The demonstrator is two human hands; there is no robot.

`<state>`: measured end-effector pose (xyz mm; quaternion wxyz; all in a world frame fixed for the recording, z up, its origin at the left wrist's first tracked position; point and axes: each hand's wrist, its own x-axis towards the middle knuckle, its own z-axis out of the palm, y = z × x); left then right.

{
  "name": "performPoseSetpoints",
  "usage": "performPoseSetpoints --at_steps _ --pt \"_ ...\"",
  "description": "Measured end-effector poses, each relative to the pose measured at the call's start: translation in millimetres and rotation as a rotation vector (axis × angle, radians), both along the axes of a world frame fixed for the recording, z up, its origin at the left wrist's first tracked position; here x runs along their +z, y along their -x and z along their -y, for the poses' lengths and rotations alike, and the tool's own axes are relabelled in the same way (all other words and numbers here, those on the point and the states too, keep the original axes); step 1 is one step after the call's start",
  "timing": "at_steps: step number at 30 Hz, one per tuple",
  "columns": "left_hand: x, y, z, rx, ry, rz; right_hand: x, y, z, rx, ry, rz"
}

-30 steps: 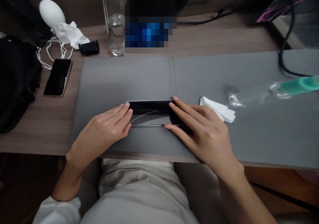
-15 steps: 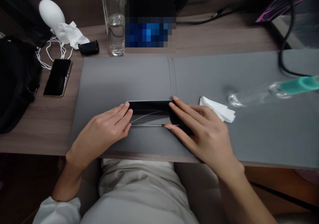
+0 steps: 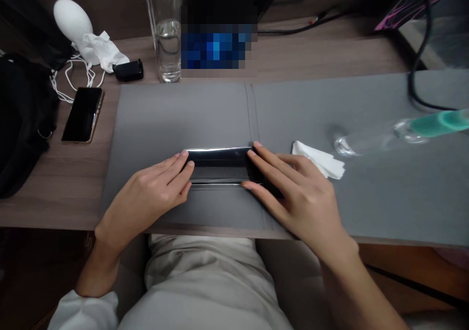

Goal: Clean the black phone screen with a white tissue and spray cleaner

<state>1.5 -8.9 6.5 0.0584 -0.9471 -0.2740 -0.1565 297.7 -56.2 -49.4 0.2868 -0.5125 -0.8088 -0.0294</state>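
A black smartphone [image 3: 220,166] lies sideways on a grey desk mat [image 3: 176,115], its glass face up and glossy. My left hand [image 3: 154,188] rests at its left end, with the fingertips on the glass and edge. My right hand [image 3: 293,188] covers its right end, with the fingers spread across the top and bottom edges. A crumpled white tissue [image 3: 318,160] lies just beyond my right hand, partly hidden by it.
A glass bottle [image 3: 403,132] with a teal band lies on the mat at right, under a black cable [image 3: 414,61]. Behind the mat stand a water bottle [image 3: 166,41] and a white egg-shaped object [image 3: 72,19]. A second phone [image 3: 82,115] and a black bag [image 3: 22,124] lie at left.
The curved light streak on the phone's glass has gone. The whole view has shifted slightly left, while both hands stay on the phone.
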Motion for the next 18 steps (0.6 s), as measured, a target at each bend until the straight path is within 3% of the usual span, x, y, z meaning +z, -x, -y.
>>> performPoseSetpoints --at_steps 13,18 --pt "-1.4 0.5 -1.9 0.005 0.035 0.059 0.1 -2.1 0.5 -0.053 0.07 -0.166" --pt "-1.4 0.9 -4.9 0.08 0.12 0.058 1.8 1.8 3.7 -0.092 0.074 -0.212"
